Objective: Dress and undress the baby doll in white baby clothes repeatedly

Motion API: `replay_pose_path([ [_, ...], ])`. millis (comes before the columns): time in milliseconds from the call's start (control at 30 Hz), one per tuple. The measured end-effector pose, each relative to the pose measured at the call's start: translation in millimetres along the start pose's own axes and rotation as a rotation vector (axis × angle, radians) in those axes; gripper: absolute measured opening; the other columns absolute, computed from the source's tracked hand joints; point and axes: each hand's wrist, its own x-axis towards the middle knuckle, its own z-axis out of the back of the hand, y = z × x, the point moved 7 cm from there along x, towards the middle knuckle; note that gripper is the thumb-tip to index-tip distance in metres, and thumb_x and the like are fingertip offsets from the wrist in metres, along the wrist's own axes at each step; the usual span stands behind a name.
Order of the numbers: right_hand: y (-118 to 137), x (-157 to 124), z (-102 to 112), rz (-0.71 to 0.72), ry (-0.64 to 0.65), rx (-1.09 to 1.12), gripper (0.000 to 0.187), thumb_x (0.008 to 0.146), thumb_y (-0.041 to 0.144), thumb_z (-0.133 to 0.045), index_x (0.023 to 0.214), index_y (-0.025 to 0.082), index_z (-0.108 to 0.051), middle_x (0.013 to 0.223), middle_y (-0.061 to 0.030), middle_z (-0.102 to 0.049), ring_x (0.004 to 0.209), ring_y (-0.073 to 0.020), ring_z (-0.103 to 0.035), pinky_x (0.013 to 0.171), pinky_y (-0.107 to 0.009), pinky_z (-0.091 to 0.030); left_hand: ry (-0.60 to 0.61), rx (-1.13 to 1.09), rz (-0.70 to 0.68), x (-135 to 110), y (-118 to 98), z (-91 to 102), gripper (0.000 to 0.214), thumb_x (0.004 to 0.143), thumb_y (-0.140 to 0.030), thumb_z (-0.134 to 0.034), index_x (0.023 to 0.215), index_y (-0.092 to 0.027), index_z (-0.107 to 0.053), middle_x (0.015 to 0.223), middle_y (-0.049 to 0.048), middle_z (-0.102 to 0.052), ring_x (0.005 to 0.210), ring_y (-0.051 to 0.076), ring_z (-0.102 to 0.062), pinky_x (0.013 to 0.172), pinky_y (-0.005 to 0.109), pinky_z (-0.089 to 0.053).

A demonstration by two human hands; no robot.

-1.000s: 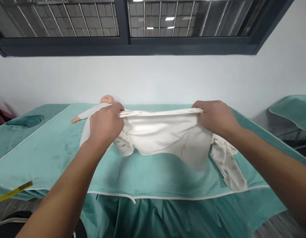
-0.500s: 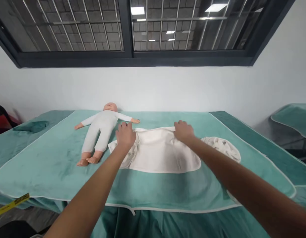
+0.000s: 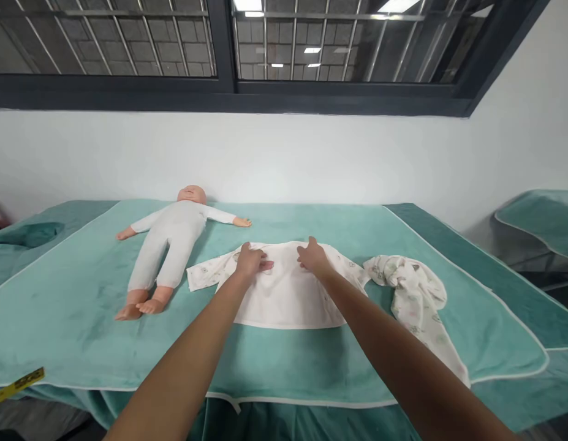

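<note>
A small white baby shirt with printed sleeves lies spread on the green cloth in front of me. Its left sleeve stretches out toward the doll. My left hand rests on the shirt's upper left part, fingers apart and pointing inward. On the upper right part lies my right hand, its fingers also apart against the fabric. Neither hand grips the shirt. To the left, a baby doll in a white suit lies on its back with arms spread and feet bare.
A crumpled printed baby garment lies at the right, partly behind my right forearm. The green cloth has white edging and covers the table. Behind it stands a white wall under a dark-framed window. Yellow tape shows at lower left.
My hands have let go of the shirt's top edge and moved closer together onto its face. The shirt now lies flatter, with its left sleeve spread out. The view has shifted slightly.
</note>
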Motion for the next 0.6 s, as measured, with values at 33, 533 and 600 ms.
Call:
replay_pose_path([
  [33,-2.2,5.9,1.1,-0.021,0.009,0.005,0.039,0.095,0.022,-0.035,0.131,0.012,-0.046,0.088,-0.0099,-0.071,0.069,-0.0168,-0.067,0.062,-0.026,-0.047,-0.021,-0.019,0.004,3.7,-0.5,1.1,0.065,0.083,-0.017,-0.054,0.143,-0.009,-0.03,0.092,0.0097,-0.067,0.07,0.017,-0.072,0.066,0.027,-0.06],
  [533,9.6,69.4,12.8,0.033,-0.208,-0.109,0.071,0.09,0.018,-0.042,0.155,0.012,-0.014,0.129,-0.0208,-0.056,0.119,-0.0297,-0.053,0.091,-0.037,-0.042,-0.202,0.439,-0.364,71.4,-46.1,0.3,0.057,0.086,-0.016,-0.047,0.142,-0.017,-0.04,0.135,0.0116,-0.059,0.128,0.025,-0.052,0.111,0.039,-0.037],
  [600,14.0,84.8,9.2,0.06,-0.225,-0.148,0.074,0.091,0.021,-0.043,0.156,0.012,-0.009,0.131,-0.0212,-0.055,0.121,-0.0304,-0.051,0.093,-0.037,-0.042,-0.176,0.594,-0.447,79.9,-49.5,-11.2,0.061,0.088,-0.018,-0.046,0.147,-0.018,-0.036,0.14,0.0137,-0.055,0.134,0.028,-0.047,0.114,0.042,-0.034],
])
